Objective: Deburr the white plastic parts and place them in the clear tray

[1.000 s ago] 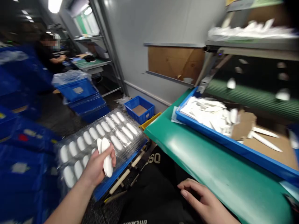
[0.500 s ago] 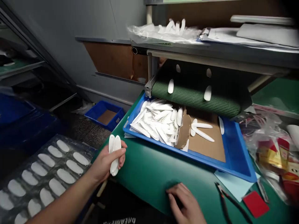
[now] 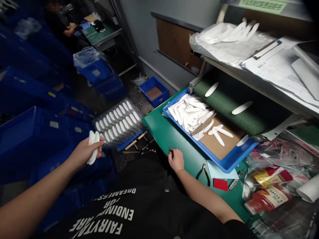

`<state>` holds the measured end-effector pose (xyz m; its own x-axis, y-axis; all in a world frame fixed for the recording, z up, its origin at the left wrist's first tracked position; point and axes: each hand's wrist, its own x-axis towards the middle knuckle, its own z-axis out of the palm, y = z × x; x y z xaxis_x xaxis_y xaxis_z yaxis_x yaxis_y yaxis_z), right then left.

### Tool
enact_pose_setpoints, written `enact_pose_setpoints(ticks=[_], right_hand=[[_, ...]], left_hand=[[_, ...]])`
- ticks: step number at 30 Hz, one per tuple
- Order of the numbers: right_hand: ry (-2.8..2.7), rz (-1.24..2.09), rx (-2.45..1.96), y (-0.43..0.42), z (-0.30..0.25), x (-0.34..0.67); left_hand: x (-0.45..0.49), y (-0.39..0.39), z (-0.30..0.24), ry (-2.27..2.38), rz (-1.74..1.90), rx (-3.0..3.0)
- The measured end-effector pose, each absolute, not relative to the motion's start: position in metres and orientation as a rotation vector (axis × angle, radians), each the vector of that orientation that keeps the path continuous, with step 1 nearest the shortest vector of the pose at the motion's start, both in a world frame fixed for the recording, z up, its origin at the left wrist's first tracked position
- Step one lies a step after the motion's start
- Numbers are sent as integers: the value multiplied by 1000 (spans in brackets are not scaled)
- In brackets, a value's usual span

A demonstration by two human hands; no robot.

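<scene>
My left hand [image 3: 86, 152] is shut on a couple of white oval pieces [image 3: 92, 146], just left of a clear blister tray [image 3: 118, 123] holding rows of similar pieces. My right hand [image 3: 176, 160] rests curled and empty on the edge of the green table [image 3: 171, 137]. Beyond it, a blue tray [image 3: 210, 146] holds a heap of white tapered pieces [image 3: 188, 113] and a few loose ones on cardboard [image 3: 220, 144]. Two more pieces lie on a green ribbed conveyor belt [image 3: 229, 106].
Blue crates [image 3: 32, 139] stack along the left, and a small blue crate [image 3: 154, 92] stands on the floor by the wall. Side cutters [image 3: 203, 175] and a red card [image 3: 220, 184] lie on the table. A red bottle [image 3: 266, 199] lies among bags at right. A co-worker [image 3: 67, 28] sits far back.
My view has swung left and tilted down. My left hand has moved left, away from the table, with the pieces still in it. My right hand has shifted to the table's edge.
</scene>
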<state>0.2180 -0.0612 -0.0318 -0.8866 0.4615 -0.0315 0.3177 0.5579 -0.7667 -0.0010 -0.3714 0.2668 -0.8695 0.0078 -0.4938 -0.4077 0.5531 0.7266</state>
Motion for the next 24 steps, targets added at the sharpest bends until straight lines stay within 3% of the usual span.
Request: enact_pose_setpoints(ticks=[4, 9, 16, 24], right_hand=[[-2687, 1188, -693, -62, -42, 221], [-2729, 1122, -716, -63, -51, 223], [-2734, 1042, -752, -66, -57, 226], [-2719, 981, -852, -72, -57, 223]], left_hand=[[63, -449, 259, 2451, 1166, -608], [95, -482, 235, 2373, 991, -636], [58, -485, 202, 2234, 908, -474], [-20, -506, 89, 1943, 653, -263]])
